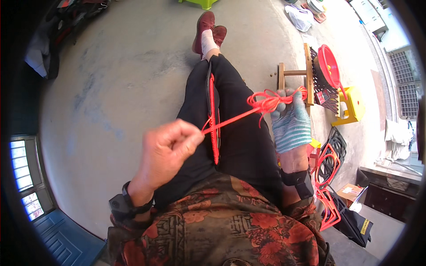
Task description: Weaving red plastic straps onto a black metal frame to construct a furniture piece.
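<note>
My bare left hand (166, 148) is closed in a pinch on a red cord (235, 118), in front of my left thigh. The cord runs taut up to the right, into a looped bundle. My right hand (290, 124), in a striped blue-grey glove, is closed round that bundle, and loose loops stick out to its left. Between my thighs stands a narrow, curved black piece (208, 91) with red cord stitching (214, 137) along its edge. A thin red strand reaches from the stitching toward my left fingertips; its exact join is hard to see.
Right of my legs stands a wooden chair (307, 73), with a red plastic basket (327, 66) and a yellow stool (351, 106) beyond. Coiled black cable (339, 148), red frames (328, 208) and a black bag (355, 224) lie lower right. A green stool (202, 3) is ahead.
</note>
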The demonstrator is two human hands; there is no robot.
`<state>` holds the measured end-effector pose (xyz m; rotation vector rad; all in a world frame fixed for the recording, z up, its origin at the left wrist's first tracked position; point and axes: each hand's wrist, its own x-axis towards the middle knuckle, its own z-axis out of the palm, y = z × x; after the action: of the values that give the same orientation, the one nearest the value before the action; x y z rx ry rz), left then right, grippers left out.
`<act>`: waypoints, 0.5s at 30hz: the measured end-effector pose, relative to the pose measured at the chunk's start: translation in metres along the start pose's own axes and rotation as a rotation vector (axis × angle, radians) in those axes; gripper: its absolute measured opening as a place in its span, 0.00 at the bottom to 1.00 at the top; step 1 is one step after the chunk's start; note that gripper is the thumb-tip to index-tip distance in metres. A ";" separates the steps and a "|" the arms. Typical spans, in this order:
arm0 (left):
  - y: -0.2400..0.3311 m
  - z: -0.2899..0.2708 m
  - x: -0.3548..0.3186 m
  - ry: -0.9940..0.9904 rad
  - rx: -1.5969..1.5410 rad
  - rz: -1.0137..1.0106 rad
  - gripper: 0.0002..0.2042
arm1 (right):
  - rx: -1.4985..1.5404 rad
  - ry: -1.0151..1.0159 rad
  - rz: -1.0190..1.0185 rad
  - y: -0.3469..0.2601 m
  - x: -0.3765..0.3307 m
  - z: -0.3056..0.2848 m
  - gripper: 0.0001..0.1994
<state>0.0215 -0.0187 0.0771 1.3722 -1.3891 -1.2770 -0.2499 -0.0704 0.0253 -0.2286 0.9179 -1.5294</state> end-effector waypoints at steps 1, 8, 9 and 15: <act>0.002 0.000 0.008 0.032 -0.028 0.024 0.02 | -0.122 -0.028 -0.050 -0.003 0.002 0.011 0.12; -0.011 -0.010 0.050 0.181 0.612 0.517 0.07 | -1.205 -0.327 -0.482 0.049 0.007 0.033 0.10; -0.023 0.003 0.051 0.149 0.566 0.465 0.07 | -1.192 -0.349 -0.352 0.056 0.004 0.036 0.11; -0.059 0.020 0.056 -0.021 0.229 0.151 0.08 | -0.532 -0.453 0.326 0.057 -0.001 0.037 0.25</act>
<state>0.0078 -0.0665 0.0095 1.3770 -1.6613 -1.0623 -0.1838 -0.0795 0.0125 -0.7381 0.9221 -0.8586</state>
